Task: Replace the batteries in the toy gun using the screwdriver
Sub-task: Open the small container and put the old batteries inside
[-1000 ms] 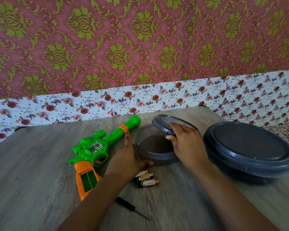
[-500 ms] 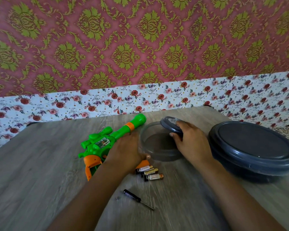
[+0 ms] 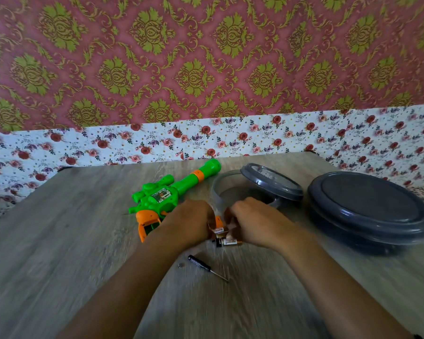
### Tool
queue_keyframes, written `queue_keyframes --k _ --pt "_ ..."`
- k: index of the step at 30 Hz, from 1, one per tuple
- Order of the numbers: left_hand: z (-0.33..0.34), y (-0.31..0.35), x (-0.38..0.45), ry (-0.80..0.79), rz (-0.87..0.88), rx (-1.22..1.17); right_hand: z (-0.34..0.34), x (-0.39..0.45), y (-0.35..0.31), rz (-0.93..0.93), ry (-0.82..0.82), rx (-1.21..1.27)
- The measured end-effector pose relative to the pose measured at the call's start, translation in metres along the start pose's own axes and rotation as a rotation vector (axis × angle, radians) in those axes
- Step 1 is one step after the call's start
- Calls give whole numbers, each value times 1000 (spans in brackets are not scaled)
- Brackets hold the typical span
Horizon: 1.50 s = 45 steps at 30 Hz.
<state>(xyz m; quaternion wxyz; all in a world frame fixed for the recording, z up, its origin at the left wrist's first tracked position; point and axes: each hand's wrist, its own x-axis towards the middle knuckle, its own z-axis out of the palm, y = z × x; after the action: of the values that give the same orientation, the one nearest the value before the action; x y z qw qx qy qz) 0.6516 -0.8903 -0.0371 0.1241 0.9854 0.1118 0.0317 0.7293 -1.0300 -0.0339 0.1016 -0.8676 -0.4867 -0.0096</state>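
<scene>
Desk carries everything. Big closed grey container sits far right; smaller clear container just left of it, its lid now propped tilted on the rim. Half a sec ago the right hand held that lid and the left braced the container; both have since dropped to the batteries, lying betw. them near the desk centre. Likely means old cells are out and about to be gathered into the open container, though whether these are old or new can't be told.

Toy gun lies left of the hands, orange grip w/ battery bay open. Screwdriver & loose screw lie nearer the person, untouched.

Left hand and right hand are knuckles-up, fingers curled down at the batteries; blur hides whether either actually grips one.
</scene>
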Motion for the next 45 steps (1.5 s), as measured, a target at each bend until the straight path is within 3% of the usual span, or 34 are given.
queue_keyframes --k 12,20,27,33,37,40,45 --pt "3 3 -5 23 8 73 0 0 -5 -9 -95 -38" --pt "5 5 -5 26 30 84 -5 -7 -5 67 -269 -15" --pt "10 2 -4 1 40 124 -8 -9 -7 82 -287 5" --pt "12 1 -1 12 59 98 -10 -10 -7 83 -203 12" --pt "4 -6 1 9 28 -47 -17 -10 -1 59 -187 13" --pt "-9 -9 1 -8 31 -259 -28 -7 10 56 -53 69" --pt "-12 6 19 263 -60 -493 -32 -5 28 175 260 -4"
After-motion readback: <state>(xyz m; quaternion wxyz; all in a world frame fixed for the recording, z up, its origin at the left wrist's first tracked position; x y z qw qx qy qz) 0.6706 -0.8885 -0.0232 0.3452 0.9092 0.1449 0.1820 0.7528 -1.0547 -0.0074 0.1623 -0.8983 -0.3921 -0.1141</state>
